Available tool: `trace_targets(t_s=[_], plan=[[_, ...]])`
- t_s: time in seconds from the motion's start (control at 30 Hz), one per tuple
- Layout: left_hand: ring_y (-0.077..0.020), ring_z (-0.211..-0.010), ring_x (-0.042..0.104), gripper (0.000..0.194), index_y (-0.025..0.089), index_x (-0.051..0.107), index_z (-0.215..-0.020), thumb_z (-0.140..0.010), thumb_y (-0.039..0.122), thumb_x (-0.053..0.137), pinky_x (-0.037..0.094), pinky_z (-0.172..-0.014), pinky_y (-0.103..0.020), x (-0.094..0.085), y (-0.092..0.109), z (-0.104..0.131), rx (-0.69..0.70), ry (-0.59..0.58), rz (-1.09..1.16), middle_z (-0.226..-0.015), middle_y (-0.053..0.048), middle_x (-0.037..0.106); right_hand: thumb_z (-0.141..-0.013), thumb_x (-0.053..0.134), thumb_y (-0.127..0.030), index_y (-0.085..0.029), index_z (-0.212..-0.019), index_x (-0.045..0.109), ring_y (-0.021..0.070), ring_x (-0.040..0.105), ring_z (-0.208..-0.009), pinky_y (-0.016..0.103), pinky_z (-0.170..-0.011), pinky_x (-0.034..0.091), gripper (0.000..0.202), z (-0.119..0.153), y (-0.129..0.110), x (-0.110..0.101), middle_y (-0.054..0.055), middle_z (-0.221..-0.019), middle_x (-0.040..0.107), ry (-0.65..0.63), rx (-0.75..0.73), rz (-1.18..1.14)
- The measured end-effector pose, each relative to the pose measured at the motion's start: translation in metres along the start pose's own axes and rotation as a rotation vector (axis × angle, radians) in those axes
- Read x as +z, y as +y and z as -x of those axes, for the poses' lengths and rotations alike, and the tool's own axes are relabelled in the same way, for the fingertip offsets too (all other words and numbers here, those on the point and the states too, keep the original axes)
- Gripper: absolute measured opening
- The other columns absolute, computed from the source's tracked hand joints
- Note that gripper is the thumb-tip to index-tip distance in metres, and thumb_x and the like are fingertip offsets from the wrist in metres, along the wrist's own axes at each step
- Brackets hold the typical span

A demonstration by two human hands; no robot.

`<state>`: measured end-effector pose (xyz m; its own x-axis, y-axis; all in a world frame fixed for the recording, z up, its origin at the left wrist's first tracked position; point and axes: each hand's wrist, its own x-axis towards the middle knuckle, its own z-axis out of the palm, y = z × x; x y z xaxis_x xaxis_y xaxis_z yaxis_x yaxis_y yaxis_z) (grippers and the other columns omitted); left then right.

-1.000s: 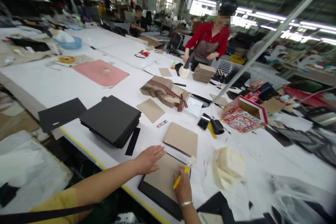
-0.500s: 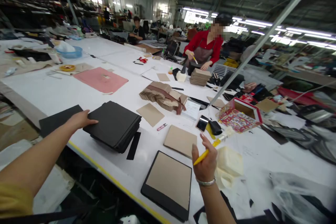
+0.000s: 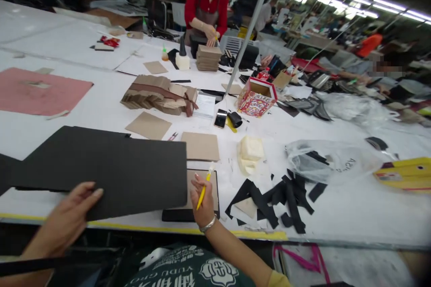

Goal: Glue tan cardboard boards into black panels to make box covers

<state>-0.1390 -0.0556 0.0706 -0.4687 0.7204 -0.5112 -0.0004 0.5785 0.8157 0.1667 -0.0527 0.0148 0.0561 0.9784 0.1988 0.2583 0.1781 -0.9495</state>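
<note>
My left hand point(image 3: 72, 215) grips a black sheet point(image 3: 144, 175) by its near edge, thumb on top. That sheet is held over the stack of black sheets and the table's front edge. Its right end overlaps a beige board point(image 3: 190, 175) lying on another black sheet near the front edge. My right hand point(image 3: 204, 202) is closed around a yellow-handled brush point(image 3: 208, 174), bristles pointing up and away, above that beige board. Beyond it lies another beige board point(image 3: 200, 145). A whitish block-shaped container point(image 3: 252, 149) stands to the right of the boards.
Black strips and scraps point(image 3: 289, 197) lie at right, beside a clear plastic bag point(image 3: 323, 157). Farther back are a tied bundle of beige pieces point(image 3: 158, 94), a phone point(image 3: 221, 118) and a patterned box point(image 3: 257, 98). Across the table, a person in red point(image 3: 206, 9) works by a metal pole point(image 3: 251, 27).
The view has swung right and down. My left hand, earlier resting on the black stack, now holds a black sheet moved rightward. My right hand keeps the brush, now over the beige board.
</note>
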Motion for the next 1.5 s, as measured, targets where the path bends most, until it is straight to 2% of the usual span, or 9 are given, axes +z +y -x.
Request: trace_targets(t_s=[0.13,0.23,0.4,0.57,0.7,0.87,1.1,1.3,1.5], plan=[[-0.0204,-0.077,0.063,0.041,0.023,0.055,-0.080,-0.051,0.046,0.072,0.053,-0.069,-0.029,0.078,-0.052,0.020,-0.017,-0.384,0.155,-0.076,0.003,0.067,-0.082,0.048,-0.026,-0.020,-0.101,0.037,0.0191,0.056,-0.102,0.035,-0.083,0.049,0.023,0.006,0.033,-0.025,0.014,-0.117,0.051,0.161,0.080,0.221],[-0.0206,-0.076,0.064,0.038,0.020,0.053,-0.083,-0.058,0.043,0.070,0.053,-0.069,-0.031,0.099,-0.085,0.017,-0.090,-0.454,0.214,-0.078,0.001,0.067,-0.082,0.048,-0.027,-0.018,-0.101,0.041,0.0192,0.058,-0.096,0.035,-0.083,0.048,0.022,0.018,0.055,-0.044,0.013,-0.112,0.055,0.123,0.070,0.392],[-0.0201,-0.067,0.064,0.045,0.020,0.055,-0.085,-0.050,0.038,0.076,0.053,-0.063,-0.031,0.062,-0.113,-0.007,-0.204,-0.362,0.281,-0.074,0.000,0.068,-0.086,0.040,-0.027,-0.017,-0.106,0.042,0.0135,0.063,-0.070,0.029,-0.071,0.050,0.022,0.019,0.066,-0.068,0.007,-0.095,0.062,-0.061,0.073,0.420],[-0.0209,-0.067,0.065,0.043,0.021,0.058,-0.085,-0.048,0.030,0.078,0.053,-0.065,-0.031,0.006,-0.137,-0.022,-0.312,-0.278,0.329,-0.073,0.000,0.068,-0.088,0.037,-0.031,-0.017,-0.106,0.040,0.0143,0.064,-0.073,0.028,-0.071,0.050,0.023,0.002,0.072,-0.085,0.007,-0.091,0.063,-0.058,0.048,0.401],[-0.0183,-0.072,0.064,0.035,0.022,0.059,-0.087,-0.056,0.031,0.074,0.052,-0.068,-0.028,-0.012,-0.149,-0.026,-0.277,-0.249,0.373,-0.078,0.000,0.068,-0.088,0.036,-0.034,-0.017,-0.111,0.038,0.0127,0.061,-0.063,0.027,-0.066,0.049,0.029,-0.011,0.071,-0.085,0.005,-0.085,0.063,-0.049,0.021,0.400],[-0.0174,-0.074,0.063,0.040,0.018,0.057,-0.093,-0.058,0.028,0.074,0.049,-0.071,-0.029,0.001,-0.137,-0.021,-0.245,-0.290,0.404,-0.081,-0.001,0.067,-0.089,0.033,-0.037,-0.017,-0.117,0.037,0.0103,0.056,-0.051,0.026,-0.057,0.048,0.035,-0.030,0.057,-0.077,0.000,-0.073,0.060,0.016,0.069,0.302],[-0.0193,-0.073,0.062,0.037,0.018,0.055,-0.091,-0.061,0.034,0.070,0.047,-0.073,-0.034,0.059,-0.141,-0.004,-0.229,-0.553,0.319,-0.081,-0.002,0.065,-0.088,0.034,-0.041,-0.017,-0.116,0.042,0.0089,0.053,-0.049,0.024,-0.053,0.047,0.037,-0.048,0.050,-0.077,-0.001,-0.070,0.057,0.041,0.067,0.256],[-0.0194,-0.068,0.058,0.029,0.017,0.048,-0.077,-0.075,0.046,0.049,0.045,-0.064,-0.032,0.088,-0.151,-0.001,0.154,-0.514,-0.467,-0.070,-0.002,0.058,-0.088,0.031,-0.046,-0.018,-0.107,0.052,0.0089,0.050,-0.049,0.021,-0.048,0.044,0.040,-0.059,0.052,-0.065,-0.003,-0.060,0.050,0.014,0.230,0.092],[-0.0266,-0.103,0.048,0.038,0.016,0.049,-0.107,-0.080,0.041,0.045,0.037,-0.086,-0.040,0.110,-0.104,0.009,0.878,-0.260,-1.094,-0.108,-0.013,0.054,-0.076,0.048,-0.048,-0.018,-0.082,0.059,0.0104,0.051,-0.041,0.021,-0.043,0.044,0.032,-0.084,0.053,-0.026,-0.004,-0.051,0.050,-0.122,0.465,-0.019]])
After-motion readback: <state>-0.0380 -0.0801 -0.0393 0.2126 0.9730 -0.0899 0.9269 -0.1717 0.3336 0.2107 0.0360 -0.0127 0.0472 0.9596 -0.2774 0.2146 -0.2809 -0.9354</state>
